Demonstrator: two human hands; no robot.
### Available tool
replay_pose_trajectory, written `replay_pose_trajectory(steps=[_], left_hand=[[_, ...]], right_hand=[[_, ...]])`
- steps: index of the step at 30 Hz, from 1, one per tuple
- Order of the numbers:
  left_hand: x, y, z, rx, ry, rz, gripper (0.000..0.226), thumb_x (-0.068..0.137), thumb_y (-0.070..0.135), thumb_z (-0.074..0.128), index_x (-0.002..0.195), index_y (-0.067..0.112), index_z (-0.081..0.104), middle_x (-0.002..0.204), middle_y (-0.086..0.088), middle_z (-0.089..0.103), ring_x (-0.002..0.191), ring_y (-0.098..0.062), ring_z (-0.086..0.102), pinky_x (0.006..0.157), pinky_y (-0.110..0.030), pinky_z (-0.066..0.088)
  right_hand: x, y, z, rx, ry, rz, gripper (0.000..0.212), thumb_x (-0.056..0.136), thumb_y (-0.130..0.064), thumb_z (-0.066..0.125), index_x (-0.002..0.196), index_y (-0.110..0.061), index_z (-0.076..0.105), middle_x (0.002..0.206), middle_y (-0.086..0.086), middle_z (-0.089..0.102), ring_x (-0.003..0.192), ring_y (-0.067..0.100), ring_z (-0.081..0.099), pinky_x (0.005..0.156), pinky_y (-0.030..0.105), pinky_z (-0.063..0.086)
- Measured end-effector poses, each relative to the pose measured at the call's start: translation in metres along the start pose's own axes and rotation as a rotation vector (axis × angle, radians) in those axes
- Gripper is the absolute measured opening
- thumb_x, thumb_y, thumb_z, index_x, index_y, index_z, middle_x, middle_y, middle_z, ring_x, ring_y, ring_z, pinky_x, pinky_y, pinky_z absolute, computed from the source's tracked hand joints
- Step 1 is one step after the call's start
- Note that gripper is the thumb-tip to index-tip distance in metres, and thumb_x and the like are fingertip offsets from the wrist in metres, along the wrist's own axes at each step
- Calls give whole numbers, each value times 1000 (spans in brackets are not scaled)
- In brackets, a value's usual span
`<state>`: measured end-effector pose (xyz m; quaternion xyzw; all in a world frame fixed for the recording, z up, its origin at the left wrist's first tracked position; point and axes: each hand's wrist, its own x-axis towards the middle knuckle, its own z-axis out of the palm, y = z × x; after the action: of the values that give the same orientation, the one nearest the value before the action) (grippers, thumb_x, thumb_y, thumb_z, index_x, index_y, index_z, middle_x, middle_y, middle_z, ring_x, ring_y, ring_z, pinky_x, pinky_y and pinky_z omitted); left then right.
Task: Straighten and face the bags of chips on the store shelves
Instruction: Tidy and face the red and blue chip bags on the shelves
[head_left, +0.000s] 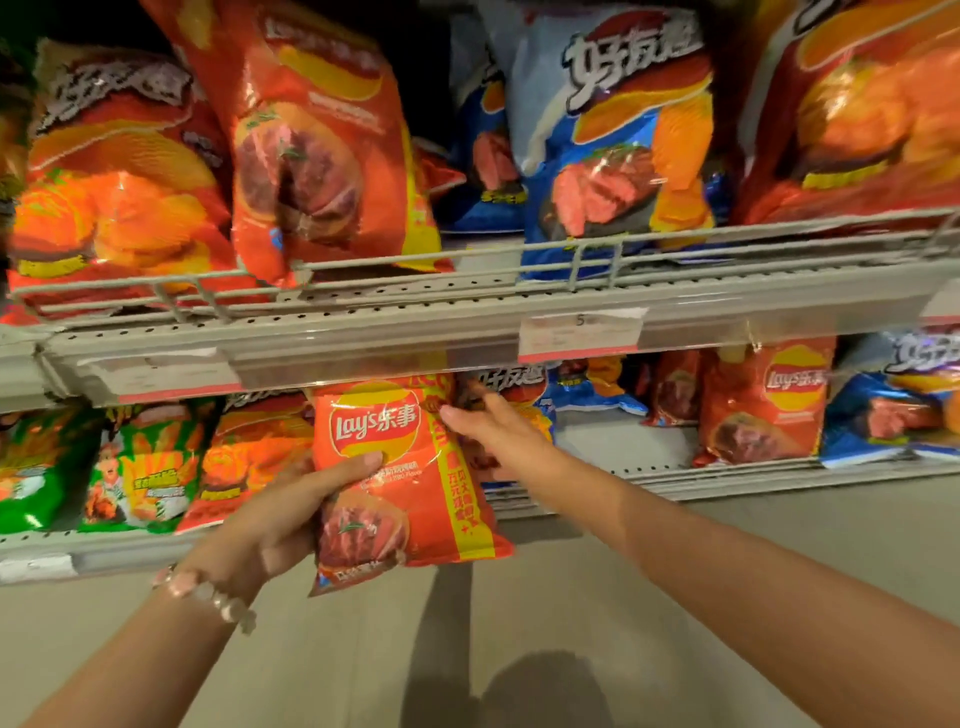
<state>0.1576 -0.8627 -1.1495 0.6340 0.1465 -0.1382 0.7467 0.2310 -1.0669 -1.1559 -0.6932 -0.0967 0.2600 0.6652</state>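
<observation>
Upper shelf (467, 306): a grey perforated metal ledge with a wire rail along its front edge. From the left it carries a glossy orange bag (119, 171), upright and puffed; a tall red bag (317, 145) tilted with its bottom corner resting over the rail; a blue bag (618, 150) with white lettering, standing behind the rail; and a large red-orange bag (857, 114) at the right edge. All films are shiny and crinkled.

Lower shelf (675, 480): at the far left, green bags (140, 467) stand side by side, then an orange bag (249, 452) just beside them. Further right stand a small red bag (769, 400) and a blue packet (883, 415), both upright.

Left hand (291, 514): it wears a bead bracelet (208, 595) at the wrist and grips a red Lay's bag (395, 478) by its left edge, thumb across the front, fingers curled round the back. The bag is held in front of the lower shelf, upright, label facing out, a yellow strip down its right side.

Right hand (493, 431): fingers extended and loosely spread, reaching behind the held bag's upper right corner toward a dark packet (470, 395) under the ledge. Contact with that packet cannot be determined. A plastic price tag (582, 332) hangs on the ledge above it.
</observation>
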Motion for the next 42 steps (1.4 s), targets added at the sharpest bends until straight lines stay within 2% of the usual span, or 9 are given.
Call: replay_pose_trajectory(steps=[3, 6, 9, 13, 19, 26, 37, 39, 42], left_hand=[[9, 4, 49, 20, -43, -18, 110, 11, 38, 97, 113, 14, 62, 102, -14, 73, 85, -29, 72, 60, -36, 59], [21, 6, 89, 31, -61, -5, 109, 15, 39, 98, 115, 13, 61, 104, -13, 73, 88, -27, 72, 63, -35, 59], [36, 8, 116, 60, -61, 19, 108, 15, 42, 97, 113, 14, 61, 101, -10, 74, 86, -23, 72, 63, -31, 58], [46, 18, 137, 70, -79, -10, 109, 19, 45, 96, 117, 15, 60, 109, -10, 72, 92, -23, 71, 70, -31, 59], [53, 19, 154, 159, -183, -89, 107, 23, 36, 98, 121, 19, 56, 113, -8, 70, 104, -25, 67, 89, -42, 52], [70, -2, 162, 82, -192, 9, 101, 23, 28, 99, 116, 12, 62, 110, -13, 71, 98, -28, 69, 70, -34, 59], [83, -20, 183, 55, -263, 31, 114, 21, 29, 98, 125, 12, 55, 113, -14, 70, 99, -31, 69, 69, -37, 59], [85, -22, 191, 17, -251, 28, 111, 25, 22, 99, 127, 12, 53, 111, -14, 70, 96, -29, 70, 67, -37, 59], [90, -23, 201, -2, -216, 26, 82, 53, 2, 85, 128, 12, 53, 112, -13, 70, 96, -28, 70, 72, -38, 60]], right_hand=[[-12, 7, -35, 55, 8, 42, 78, 79, -39, 72, 140, -29, 27, 131, -6, 49, 118, 16, 51, 98, 35, 46], [-16, 13, -71, 182, 11, 28, 43, 79, -27, 76, 111, -28, 47, 112, -5, 60, 102, 16, 62, 88, 34, 51], [-13, 18, -97, 185, 51, -19, 51, 72, -28, 80, 116, -22, 54, 113, 3, 67, 98, 21, 68, 91, 42, 53], [-24, 12, -127, 217, 112, -23, 32, 81, -12, 72, 107, -20, 57, 95, -1, 71, 82, 17, 69, 78, 34, 57], [-45, 17, -149, 208, 194, 40, 59, 65, -26, 80, 118, -17, 57, 110, 5, 69, 97, 25, 68, 90, 44, 53], [-58, 29, -159, 76, 175, -133, 38, 84, -22, 69, 118, -25, 52, 111, -7, 65, 97, 6, 65, 78, 20, 54], [-84, 48, -176, 65, 228, -130, 41, 89, -24, 62, 125, -31, 45, 120, -6, 60, 104, 6, 61, 81, 19, 53], [-88, 45, -183, 59, 319, -135, 49, 92, -24, 58, 137, -25, 38, 125, -4, 56, 100, 0, 58, 80, 13, 50], [-97, 48, -210, -285, 715, -298, 64, 85, -37, 65, 140, -14, 41, 135, 4, 51, 115, 10, 53, 94, 24, 47]])
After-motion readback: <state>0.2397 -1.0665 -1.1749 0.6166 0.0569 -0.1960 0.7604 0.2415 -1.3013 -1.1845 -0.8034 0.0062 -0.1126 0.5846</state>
